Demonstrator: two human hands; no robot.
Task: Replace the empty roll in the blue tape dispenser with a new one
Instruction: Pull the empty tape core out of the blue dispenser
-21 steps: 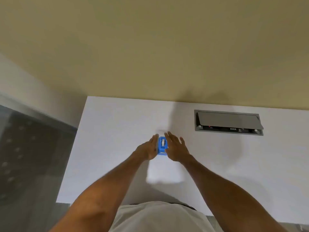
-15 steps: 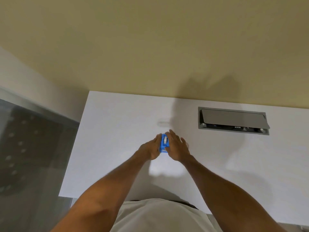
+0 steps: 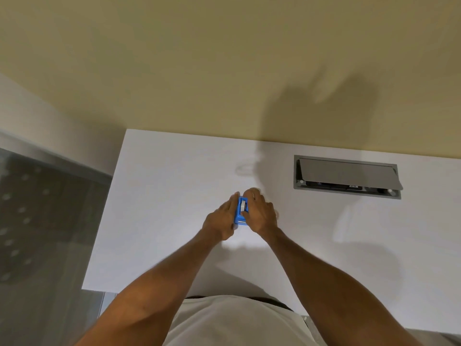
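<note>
A person's left hand [image 3: 220, 222] and right hand [image 3: 260, 214] clasp the small blue plastic tape dispenser [image 3: 241, 211] from either side on the white rectangular desk [image 3: 162, 208]; both have drawn slightly nearer the body than half a second earlier. A faint transparent tape roll [image 3: 244, 168] lies beyond them. To the right sits a grey metal cable hatch [image 3: 346, 177], its flap raised. A beige wall [image 3: 199, 58] rises behind.

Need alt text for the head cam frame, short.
Both hands grip a blue tape dispenser on a white table, left hand and right hand on opposite sides. A faint clear ring lies beyond; a grey cable hatch sits open far right.
</note>
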